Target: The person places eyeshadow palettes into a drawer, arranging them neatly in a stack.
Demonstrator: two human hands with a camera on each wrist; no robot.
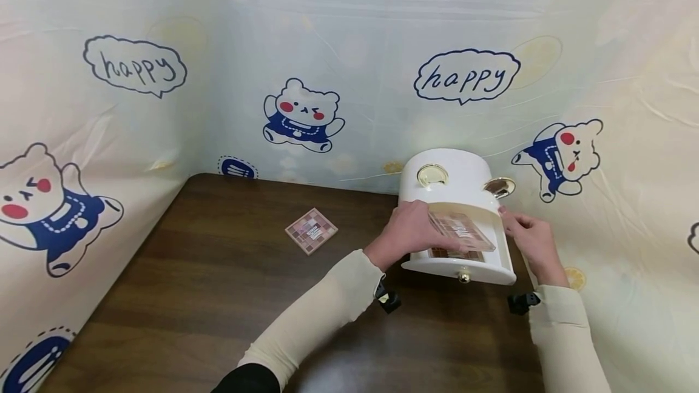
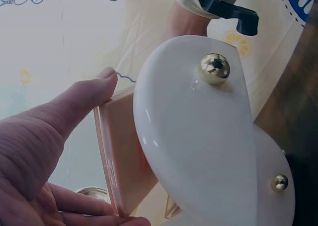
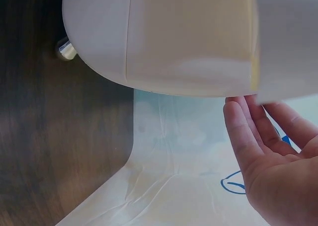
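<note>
A white cosmetics box [image 1: 461, 168] with gold ear-like fittings has its top drawer [image 1: 437, 268] pulled out. My left hand [image 1: 409, 232] pinches a pinkish eyeshadow palette [image 1: 464, 229] by its edges, thumb on one side and fingers on the other. That palette is held tilted over the drawer; in the left wrist view its case [image 2: 126, 146] shows behind the drawer front. Beneath it, part of another palette [image 1: 475, 256] lies inside the drawer. At the box's right side, my right hand [image 1: 532, 244] touches the wall with its fingertips [image 3: 236, 114], fingers loosely bent.
A similar square palette [image 1: 312, 231] lies on the dark wooden table [image 1: 218, 259], left of the box. A patterned cloth [image 1: 371, 47] hangs behind and along both sides. Below the drawer, a second gold knob [image 2: 279, 183] shows on the box.
</note>
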